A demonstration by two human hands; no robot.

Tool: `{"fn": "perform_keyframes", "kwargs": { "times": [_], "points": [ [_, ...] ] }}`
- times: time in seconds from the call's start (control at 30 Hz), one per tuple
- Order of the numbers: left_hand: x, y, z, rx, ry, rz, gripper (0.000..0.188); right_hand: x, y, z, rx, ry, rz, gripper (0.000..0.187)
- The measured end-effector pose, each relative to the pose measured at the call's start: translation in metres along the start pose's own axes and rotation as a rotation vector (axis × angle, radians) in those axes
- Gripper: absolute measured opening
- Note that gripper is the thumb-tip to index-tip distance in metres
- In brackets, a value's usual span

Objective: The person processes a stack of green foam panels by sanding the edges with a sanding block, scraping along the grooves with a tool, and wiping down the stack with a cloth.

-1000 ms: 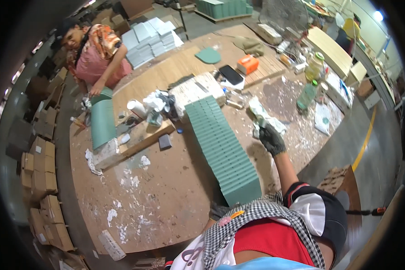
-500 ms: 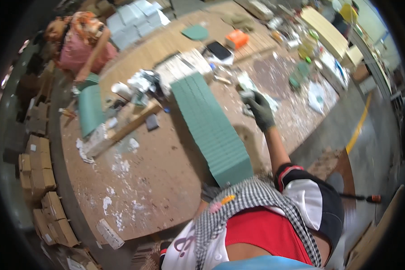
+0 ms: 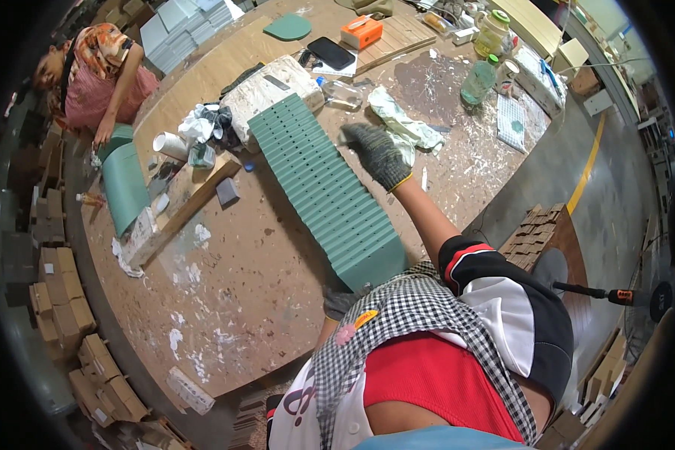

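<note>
Head view. Change: right hand in dark grey knit glove (image 3: 381, 156) has shifted left from over the crumpled white-and-green cloth (image 3: 401, 124), upper right of centre, toward the long green ribbed stack (image 3: 326, 191), running diagonally through frame centre. Reading: attention likely back on the stack. Right fingers extended, close together, just beside its edge; contact and grip unclear. Left gloved hand (image 3: 339, 304), lower centre, at stack's near end, well apart from right; apron hides fingers, opening undetermined.

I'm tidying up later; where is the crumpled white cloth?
In the head view, the cloth lies on the table right of the green stack, just beyond the right hand.
</note>
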State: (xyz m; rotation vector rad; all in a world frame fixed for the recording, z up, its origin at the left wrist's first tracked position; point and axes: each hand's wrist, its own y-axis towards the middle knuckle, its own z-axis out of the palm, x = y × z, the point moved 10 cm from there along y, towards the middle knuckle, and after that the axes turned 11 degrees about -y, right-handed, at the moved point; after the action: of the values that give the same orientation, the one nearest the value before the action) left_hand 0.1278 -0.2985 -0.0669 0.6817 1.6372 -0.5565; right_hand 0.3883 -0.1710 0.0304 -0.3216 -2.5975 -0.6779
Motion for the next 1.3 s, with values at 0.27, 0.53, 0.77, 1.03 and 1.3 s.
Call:
{"fn": "perform_keyframes", "kwargs": {
  "times": [0.27,0.53,0.77,1.03,1.3],
  "points": [
    [0.001,0.002,-0.001,0.0,-0.004,0.001,0.069,0.009,0.007,-0.001,-0.059,-0.036,-0.118,0.03],
    [0.002,0.003,-0.007,-0.025,-0.004,0.005,0.07,0.025,0.011,-0.009,-0.067,-0.034,-0.107,0.029],
    [0.004,0.005,-0.013,-0.033,-0.014,0.0,0.07,0.06,0.017,0.004,-0.014,-0.031,-0.324,0.034],
    [0.002,0.01,-0.021,-0.056,-0.026,-0.009,0.071,0.001,0.027,0.002,-0.001,0.048,-0.038,0.031],
    [0.001,-0.001,-0.022,-0.081,-0.038,-0.027,0.072,-0.021,0.015,-0.007,-0.03,-0.183,-0.125,0.035]
  ]
}}
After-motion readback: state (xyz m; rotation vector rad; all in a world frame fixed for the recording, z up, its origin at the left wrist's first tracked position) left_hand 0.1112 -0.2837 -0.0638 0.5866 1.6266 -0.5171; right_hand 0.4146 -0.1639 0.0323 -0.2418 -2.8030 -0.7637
